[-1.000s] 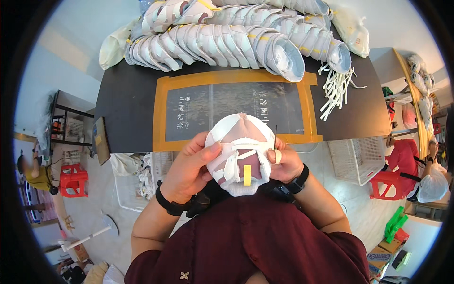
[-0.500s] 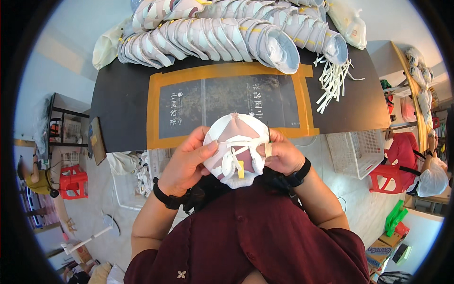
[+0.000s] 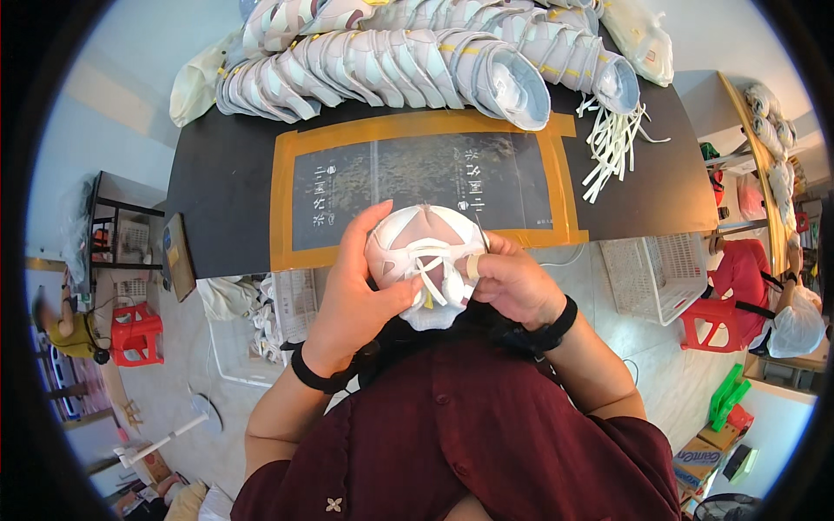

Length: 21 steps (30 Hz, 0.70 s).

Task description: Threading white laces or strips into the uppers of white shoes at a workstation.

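In front of my chest is a shoe upper (image 3: 424, 224), white with dusty-pink panels and white laces (image 3: 430, 267) crossing its front. My left hand (image 3: 346, 291) grips its left side, fingers behind and the thumb on the laces. On the other side my right hand (image 3: 524, 286) is closed on the upper's right edge. A tan strip (image 3: 473, 266) is at its thumb. A thin, dark, pointed tool (image 3: 482, 233) sticks up beside the right fingers; its lower end is hidden. The yellow tag on the upper is mostly covered.
Nested rows of similar uppers (image 3: 373, 74) lie along the back of the black table (image 3: 217, 208). A bundle of white laces (image 3: 612, 148) hangs near its right side. A clear sheet is taped down with brown tape (image 3: 282, 195). White crates (image 3: 651, 273) stand below; people sit at both sides.
The upper has tilted and moved slightly left. My left thumb has slid down onto the laces, and its fingers now reach higher behind the upper. The yellow tag is less visible.
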Motion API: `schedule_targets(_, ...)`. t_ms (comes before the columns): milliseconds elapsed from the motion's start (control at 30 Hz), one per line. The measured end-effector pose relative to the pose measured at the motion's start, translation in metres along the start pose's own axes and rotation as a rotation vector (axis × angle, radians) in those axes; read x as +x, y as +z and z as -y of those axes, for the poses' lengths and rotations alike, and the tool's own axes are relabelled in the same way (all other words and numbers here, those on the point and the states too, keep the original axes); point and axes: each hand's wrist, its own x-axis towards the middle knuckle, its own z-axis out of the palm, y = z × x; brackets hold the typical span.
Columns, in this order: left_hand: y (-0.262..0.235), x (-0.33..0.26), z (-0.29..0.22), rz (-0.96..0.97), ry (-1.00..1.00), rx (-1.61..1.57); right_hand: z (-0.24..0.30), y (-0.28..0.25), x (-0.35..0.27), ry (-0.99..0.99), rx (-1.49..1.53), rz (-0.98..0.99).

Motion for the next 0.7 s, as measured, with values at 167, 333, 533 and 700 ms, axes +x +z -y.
schedule_targets(167, 0.003, -0.004, -0.002, -0.024, -0.018, -0.115, 0.001, 0.004, -0.007, -0.036, -0.083, 0.001)
schedule_targets(333, 0.001, -0.001, -0.003, 0.003, -0.085, -0.320, 0.001, 0.002, -0.009, -0.024, -0.101, -0.007)
schedule_targets(533, -0.005, -0.001, 0.005, 0.284, -0.304, -0.606, 0.000, -0.006, -0.005, 0.037, -0.056, 0.123)
schedule_targets(700, 0.000, 0.001, 0.003, 0.166, -0.273, -0.571, -0.005, -0.017, 0.000, 0.033, -0.065, 0.055)
